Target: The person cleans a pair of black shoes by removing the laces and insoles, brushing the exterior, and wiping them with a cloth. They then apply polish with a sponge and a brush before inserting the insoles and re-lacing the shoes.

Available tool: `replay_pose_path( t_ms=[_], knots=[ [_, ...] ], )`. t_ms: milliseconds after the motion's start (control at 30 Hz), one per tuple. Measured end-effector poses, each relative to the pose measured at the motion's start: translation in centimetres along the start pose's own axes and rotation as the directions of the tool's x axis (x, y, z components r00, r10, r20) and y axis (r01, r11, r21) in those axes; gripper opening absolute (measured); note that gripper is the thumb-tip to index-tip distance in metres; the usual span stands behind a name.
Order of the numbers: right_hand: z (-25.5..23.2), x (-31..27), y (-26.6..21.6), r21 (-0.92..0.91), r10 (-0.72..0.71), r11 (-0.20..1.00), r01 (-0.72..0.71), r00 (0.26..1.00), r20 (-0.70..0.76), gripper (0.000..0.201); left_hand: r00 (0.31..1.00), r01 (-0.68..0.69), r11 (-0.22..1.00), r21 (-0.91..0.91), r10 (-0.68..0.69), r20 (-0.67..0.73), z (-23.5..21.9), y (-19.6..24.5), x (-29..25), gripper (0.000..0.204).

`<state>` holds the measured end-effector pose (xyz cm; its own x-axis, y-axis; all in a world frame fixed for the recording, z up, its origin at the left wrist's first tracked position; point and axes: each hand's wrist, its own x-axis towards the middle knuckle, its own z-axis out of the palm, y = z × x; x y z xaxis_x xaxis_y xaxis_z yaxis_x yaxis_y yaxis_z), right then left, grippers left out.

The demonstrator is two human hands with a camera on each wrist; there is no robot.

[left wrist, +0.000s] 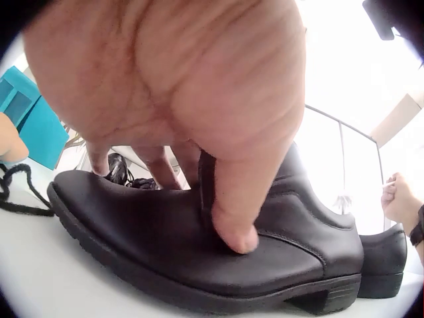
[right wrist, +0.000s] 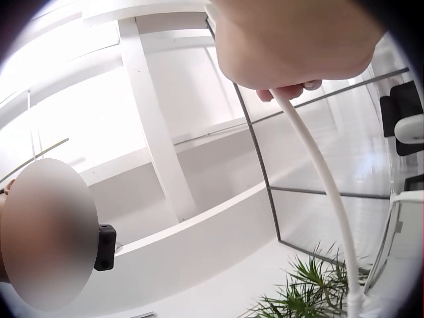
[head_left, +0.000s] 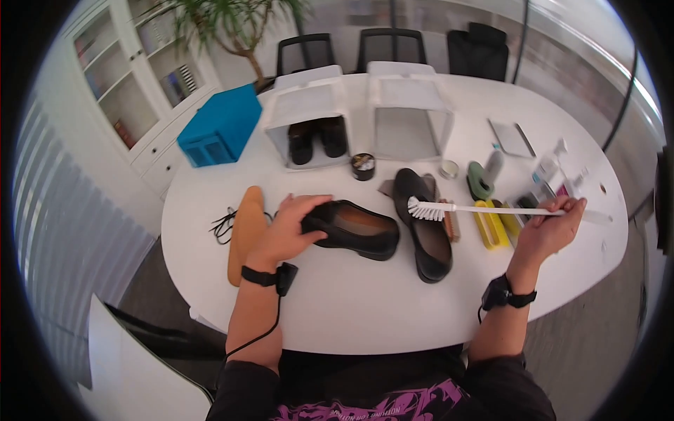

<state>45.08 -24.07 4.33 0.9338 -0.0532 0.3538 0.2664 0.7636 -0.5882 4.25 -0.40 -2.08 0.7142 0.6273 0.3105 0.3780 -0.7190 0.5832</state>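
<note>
My left hand [head_left: 284, 228] grips a black leather shoe [head_left: 365, 242] lying on the table. In the left wrist view, the thumb [left wrist: 235, 228] presses on the shoe's near side and the fingers reach over to the far side. The shoe's opening, with a brown insole, faces up in the head view. Out to the right, my right hand [head_left: 551, 228] holds a white long-handled brush [head_left: 484, 209] by its handle. Its bristle head overlaps a second black shoe [head_left: 434, 256] in the head view. Only the handle [right wrist: 324, 172] shows in the right wrist view.
Tan shoe-shaped piece [head_left: 246, 238] and black laces [head_left: 223, 226] lie at left. Behind are a blue box [head_left: 225, 126] and two white boxes, one with black shoes [head_left: 318, 140] inside. A round tin [head_left: 363, 167], wooden brush [head_left: 453, 223], yellow holder [head_left: 490, 228] and bottles [head_left: 551, 167] stand around.
</note>
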Motion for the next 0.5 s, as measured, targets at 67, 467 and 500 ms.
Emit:
replay_pose_path(
  t_ms=[67, 467, 500],
  knots=[
    [-0.1, 0.5, -0.8, 0.024, -0.028, 0.999, 0.03, 0.997, -0.073, 0.047, 0.999, -0.018, 0.999, 0.041, 0.02, -0.05, -0.3, -0.3, 0.3, 0.066],
    [-1.8, -0.1, -4.7, 0.202, -0.09, 0.978, 0.057, 0.983, 0.157, 0.05, 0.909, -0.19, 0.98, 0.06, 0.198, -0.368, 3.6, 3.6, 1.6, 0.055],
    [-1.8, 0.2, -4.4, 0.217, -0.096, 0.974, 0.067, 0.987, 0.128, 0.05, 0.883, -0.27, 0.958, 0.099, 0.287, -0.371, 4.1, 4.2, 1.8, 0.055]
  ],
)
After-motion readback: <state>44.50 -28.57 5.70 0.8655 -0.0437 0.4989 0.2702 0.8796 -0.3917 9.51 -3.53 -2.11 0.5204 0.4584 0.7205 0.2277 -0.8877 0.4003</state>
